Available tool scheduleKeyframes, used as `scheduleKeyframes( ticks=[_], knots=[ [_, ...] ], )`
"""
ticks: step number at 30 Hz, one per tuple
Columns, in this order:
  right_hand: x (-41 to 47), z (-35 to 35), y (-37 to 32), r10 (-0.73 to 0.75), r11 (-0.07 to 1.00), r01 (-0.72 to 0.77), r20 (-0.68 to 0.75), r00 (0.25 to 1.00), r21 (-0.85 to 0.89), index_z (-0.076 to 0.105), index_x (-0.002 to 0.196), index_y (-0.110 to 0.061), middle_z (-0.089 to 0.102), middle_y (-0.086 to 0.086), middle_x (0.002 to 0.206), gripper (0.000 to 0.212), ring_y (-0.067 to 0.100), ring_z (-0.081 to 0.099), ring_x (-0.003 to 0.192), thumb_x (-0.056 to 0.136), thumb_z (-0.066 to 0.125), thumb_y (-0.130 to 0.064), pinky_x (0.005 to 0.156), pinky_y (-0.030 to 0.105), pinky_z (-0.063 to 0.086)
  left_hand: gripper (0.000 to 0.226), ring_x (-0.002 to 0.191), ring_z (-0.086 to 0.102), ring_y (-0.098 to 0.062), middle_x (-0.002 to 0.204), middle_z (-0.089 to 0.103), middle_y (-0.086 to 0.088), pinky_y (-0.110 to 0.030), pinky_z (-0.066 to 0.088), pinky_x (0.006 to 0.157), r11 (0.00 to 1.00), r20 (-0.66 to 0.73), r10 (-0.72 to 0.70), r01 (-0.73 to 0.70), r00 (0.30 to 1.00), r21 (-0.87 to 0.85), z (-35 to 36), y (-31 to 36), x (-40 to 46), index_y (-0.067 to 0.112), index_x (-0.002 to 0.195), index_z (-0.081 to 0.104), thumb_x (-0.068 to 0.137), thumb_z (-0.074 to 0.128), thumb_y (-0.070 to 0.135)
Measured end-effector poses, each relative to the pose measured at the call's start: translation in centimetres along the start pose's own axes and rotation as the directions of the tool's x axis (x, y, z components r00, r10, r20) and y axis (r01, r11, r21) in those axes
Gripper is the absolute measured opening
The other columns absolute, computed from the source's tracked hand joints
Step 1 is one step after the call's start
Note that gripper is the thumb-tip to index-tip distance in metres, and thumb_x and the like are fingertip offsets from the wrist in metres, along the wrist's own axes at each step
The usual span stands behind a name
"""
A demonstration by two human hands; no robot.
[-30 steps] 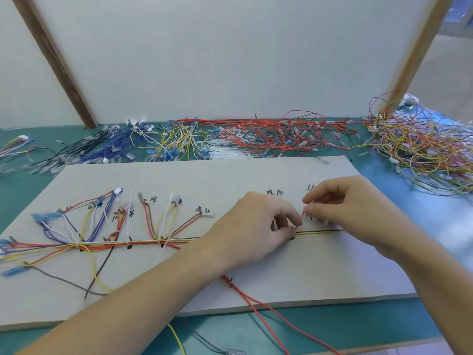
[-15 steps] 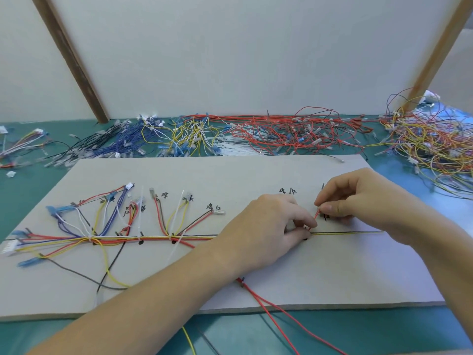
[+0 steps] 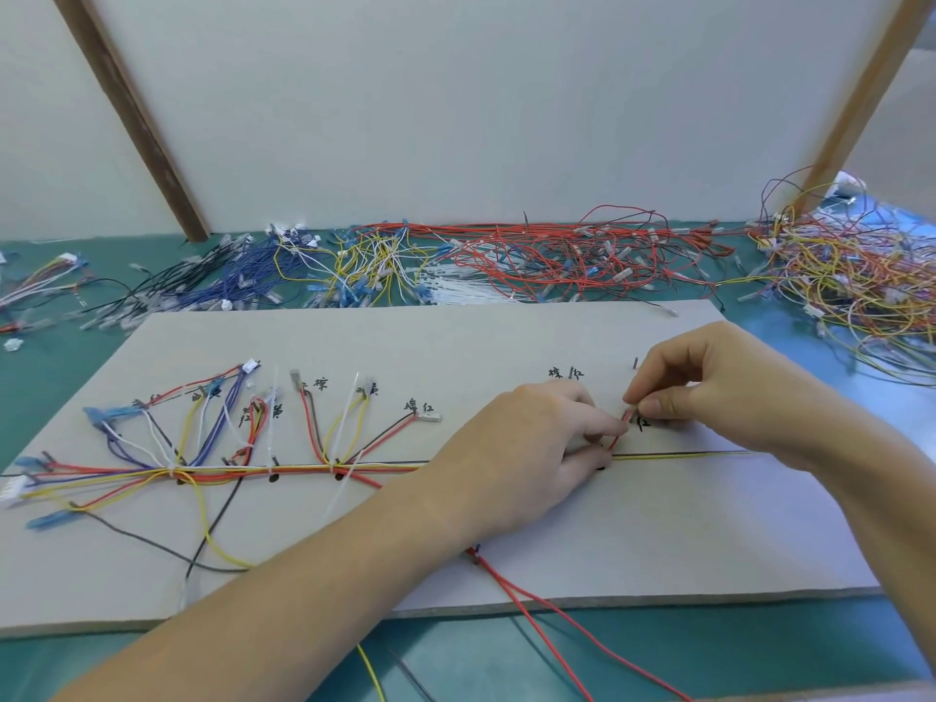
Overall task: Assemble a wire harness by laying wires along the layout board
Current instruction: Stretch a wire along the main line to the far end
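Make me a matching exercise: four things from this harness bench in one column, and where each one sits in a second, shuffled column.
Things:
1. red wire pile
2. blue wire pile
3. right hand
4. white connector

Places:
A. at the left edge of the board
B. behind the board, left of the middle
C. pinching a short red wire above the long line
D. behind the board, near the middle

Pairs: 1-D, 2-B, 3-C, 4-A

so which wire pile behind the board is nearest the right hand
The tangled orange-and-yellow pile at the far right of the green table, just beyond the right hand. The red pile sits nearer the middle; the blue pile is far left.
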State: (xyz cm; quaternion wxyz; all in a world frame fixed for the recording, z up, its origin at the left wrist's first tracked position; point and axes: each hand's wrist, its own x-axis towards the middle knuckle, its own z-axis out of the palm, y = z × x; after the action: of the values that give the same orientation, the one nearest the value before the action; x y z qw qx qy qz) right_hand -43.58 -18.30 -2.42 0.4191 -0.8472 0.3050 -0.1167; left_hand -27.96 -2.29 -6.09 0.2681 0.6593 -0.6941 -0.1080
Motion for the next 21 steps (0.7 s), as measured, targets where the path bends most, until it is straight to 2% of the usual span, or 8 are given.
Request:
scheduleKeyframes(
  ticks=[4,9,14,18,21],
  knots=[
    [-0.2,0.2,0.0,-0.001,1.000,0.001,-0.030,1.000,-0.009,0.079,0.075,-0.014,0.076,0.002,0.067,0.028,0.010,0.067,0.061,0.083,0.073,0.012,0.062,0.019,0.057,0.031,0.094,0.056,-0.017,0.110,0.060,0.003,-0.038,0.048,0.083,0.997,0.033,0.018,-0.021,0.999,0.072,0.1,0.3,0.0,0.028,0.132,0.068,0.103,0.059,0.024],
    [-0.2,0.4,-0.4,-0.013,0.992,0.006,-0.051,0.999,-0.123,0.078,0.073,-0.021,0.074,-0.004,0.064,0.031,0.005,0.061,0.052,0.083,0.074,0.008,0.065,0.031,0.054,0.032,0.100,0.057,-0.019,0.115,0.056,0.003,-0.040,0.048,0.085,0.990,0.072,0.014,-0.023,0.997,0.137,-0.1,0.5,0.1,0.030,0.136,0.063,0.105,0.054,0.028],
    [-0.2,0.6,-0.6,-0.034,0.971,0.018,-0.063,0.997,-0.238,0.076,0.071,-0.028,0.072,-0.013,0.064,0.033,-0.001,0.062,0.056,0.083,0.076,0.004,0.066,0.023,0.052,0.031,0.101,0.056,-0.021,0.117,0.051,0.002,-0.040,0.047,0.085,0.979,0.105,-0.007,-0.014,0.994,0.203,-0.1,0.8,0.2,0.029,0.134,0.062,0.107,0.049,0.031],
    [-0.2,0.9,-0.6,-0.058,0.956,0.032,-0.082,0.995,-0.292,0.076,0.070,-0.028,0.069,-0.019,0.062,0.031,-0.006,0.063,0.063,0.082,0.076,0.001,0.059,0.008,0.046,0.032,0.102,0.055,-0.022,0.117,0.049,0.001,-0.042,0.048,0.086,0.972,0.121,-0.013,-0.016,0.993,0.235,-0.1,1.0,0.3,0.030,0.135,0.060,0.107,0.047,0.032],
    [0.1,1.3,-0.7,-0.071,0.923,0.030,-0.093,0.993,-0.384,0.074,0.068,-0.029,0.069,-0.016,0.061,0.031,-0.006,0.062,0.065,0.081,0.077,-0.001,0.055,0.009,0.045,0.031,0.102,0.055,-0.023,0.117,0.049,0.001,-0.043,0.049,0.085,0.962,0.125,-0.014,-0.021,0.992,0.272,0.0,1.0,0.3,0.029,0.135,0.059,0.107,0.045,0.033]
  ],
)
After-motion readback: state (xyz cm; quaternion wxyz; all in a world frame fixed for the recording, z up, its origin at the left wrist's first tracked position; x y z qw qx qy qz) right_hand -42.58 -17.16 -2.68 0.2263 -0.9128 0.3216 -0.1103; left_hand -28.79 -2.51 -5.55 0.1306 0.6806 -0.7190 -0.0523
